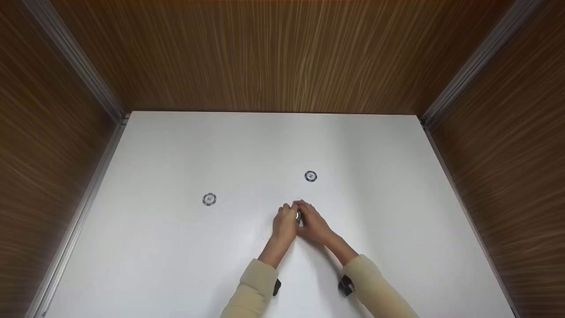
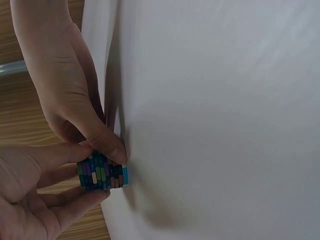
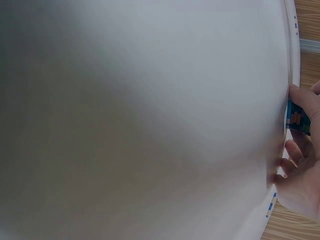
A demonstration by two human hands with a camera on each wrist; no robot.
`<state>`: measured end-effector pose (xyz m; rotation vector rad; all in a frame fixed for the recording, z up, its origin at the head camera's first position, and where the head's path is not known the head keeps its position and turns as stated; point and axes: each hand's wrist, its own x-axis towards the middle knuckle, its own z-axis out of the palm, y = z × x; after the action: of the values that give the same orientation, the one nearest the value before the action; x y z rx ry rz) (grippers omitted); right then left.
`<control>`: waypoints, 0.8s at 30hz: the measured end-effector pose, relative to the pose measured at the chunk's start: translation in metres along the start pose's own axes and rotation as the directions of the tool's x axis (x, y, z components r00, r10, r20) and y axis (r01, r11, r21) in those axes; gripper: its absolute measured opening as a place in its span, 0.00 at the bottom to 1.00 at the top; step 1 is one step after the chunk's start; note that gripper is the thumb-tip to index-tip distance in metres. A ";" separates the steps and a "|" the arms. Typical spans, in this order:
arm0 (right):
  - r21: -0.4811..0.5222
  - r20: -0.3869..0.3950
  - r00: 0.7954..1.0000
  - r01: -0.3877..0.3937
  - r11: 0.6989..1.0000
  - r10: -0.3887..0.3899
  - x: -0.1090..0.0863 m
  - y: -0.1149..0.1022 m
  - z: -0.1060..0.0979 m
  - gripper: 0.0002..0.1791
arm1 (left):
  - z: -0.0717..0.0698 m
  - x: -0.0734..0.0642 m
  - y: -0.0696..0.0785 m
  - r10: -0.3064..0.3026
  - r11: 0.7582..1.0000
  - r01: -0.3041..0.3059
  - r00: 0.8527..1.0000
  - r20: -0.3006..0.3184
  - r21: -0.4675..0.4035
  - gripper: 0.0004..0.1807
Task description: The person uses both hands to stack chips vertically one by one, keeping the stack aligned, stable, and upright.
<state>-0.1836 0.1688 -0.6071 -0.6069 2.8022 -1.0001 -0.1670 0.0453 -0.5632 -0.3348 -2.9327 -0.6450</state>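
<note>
A short stack of poker chips (image 2: 100, 172), blue, green, purple and orange at the edges, stands between the two hands with its bottom at the white table. My left hand (image 1: 285, 223) grips it from the left, thumb on one side and fingers on the other. From the right, my right hand (image 1: 314, 224) curls round it, its thumb pressed low against the stack in the left wrist view. In the right wrist view, part of the stack (image 3: 296, 119) shows between the fingers. Seen from above, the hands cover most of it.
Two single chips lie flat on the white table (image 1: 176, 265): one chip (image 1: 209, 199) to the left of the hands, another chip (image 1: 310, 176) beyond them. Brown wood-grain panels (image 1: 273, 57) enclose the back and both sides.
</note>
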 end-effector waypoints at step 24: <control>0.019 -0.006 1.000 0.023 1.000 -0.023 0.000 0.002 0.000 0.31 | -0.002 0.005 -0.006 -0.010 0.999 0.015 0.991 0.131 -0.037 0.22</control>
<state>-0.1839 0.1703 -0.6079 -0.6370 2.7928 -1.0335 -0.1731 0.0401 -0.5625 -0.3763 -3.0528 -0.7071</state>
